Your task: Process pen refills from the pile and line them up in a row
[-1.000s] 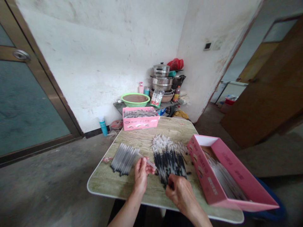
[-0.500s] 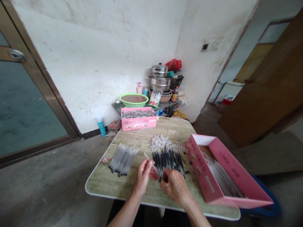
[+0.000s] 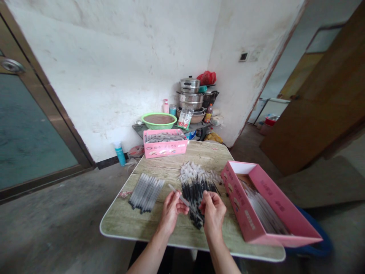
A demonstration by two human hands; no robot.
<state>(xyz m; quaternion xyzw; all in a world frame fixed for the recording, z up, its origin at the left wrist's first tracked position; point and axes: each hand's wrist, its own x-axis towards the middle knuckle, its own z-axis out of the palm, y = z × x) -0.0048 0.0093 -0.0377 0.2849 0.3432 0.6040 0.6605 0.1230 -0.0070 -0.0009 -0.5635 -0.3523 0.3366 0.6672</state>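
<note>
A translucent pen barrel [image 3: 179,196] slants between the thumb and fingers of my left hand [image 3: 170,213], over the near part of the table. Close beside it, my right hand [image 3: 212,211] has its thumb and fingers pinched together; whatever is in the pinch is hidden. Under and between both hands lies a pile of black pen refills [image 3: 194,192], with small whitish tips [image 3: 192,171] heaped at its far end. To the left, several greyish pen barrels with dark ends [image 3: 146,193] lie side by side in a row.
A pink box [image 3: 165,148] full of pens stands at the table's far edge. Another pink box [image 3: 253,228] with long pale pieces sits along the right edge. Beyond the wood-patterned table [image 3: 122,220] are a green basin [image 3: 159,125] and stacked pots [image 3: 190,99].
My right hand has drawn away from the pen barrel's lower end, and its wrist has turned more upright. The left hand keeps the barrel. The view has shifted slightly.
</note>
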